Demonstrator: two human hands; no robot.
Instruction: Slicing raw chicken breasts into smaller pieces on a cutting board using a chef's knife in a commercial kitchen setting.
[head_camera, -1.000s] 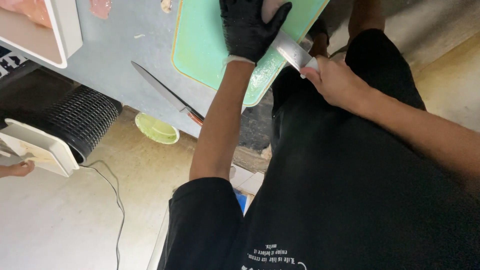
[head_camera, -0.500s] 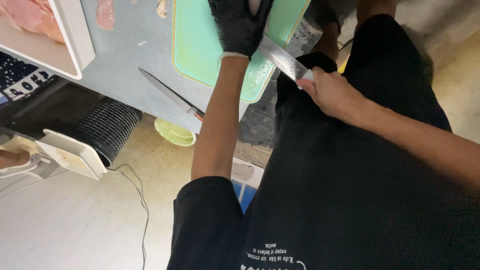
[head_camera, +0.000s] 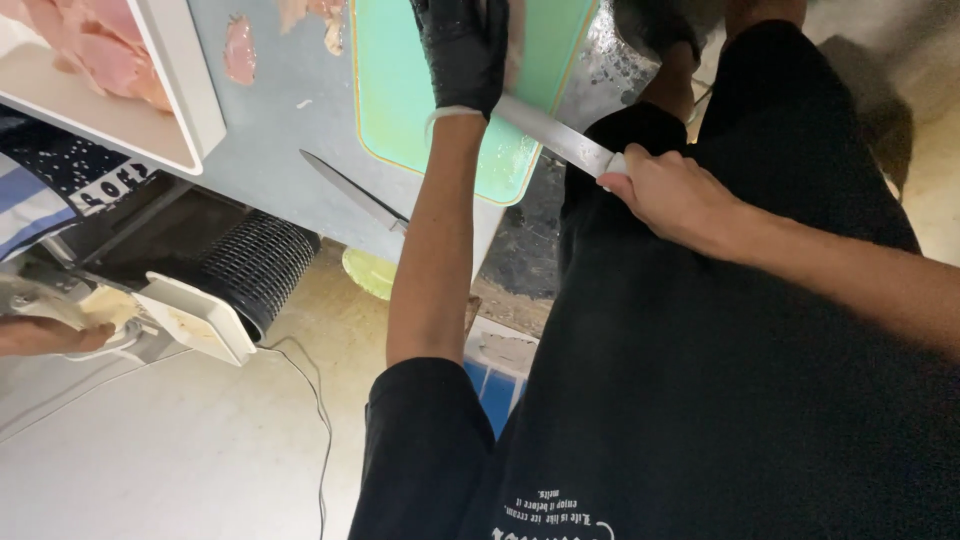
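A cutting board (head_camera: 420, 120) lies on the table (head_camera: 270, 130) at the top of the view, reaching the table's near edge. The left hand (head_camera: 462, 45) rests on the board. The right hand (head_camera: 672, 195), to the right and off the table's edge, holds a knife (head_camera: 550, 132) whose blade reaches leftward over the board, up to the left hand. A second knife (head_camera: 352, 190) lies on the table, left of the board. A tray (head_camera: 150, 110) holding meat (head_camera: 95, 50) sits further left. Below the table, a cord (head_camera: 320, 430) runs along the floor (head_camera: 180, 450).
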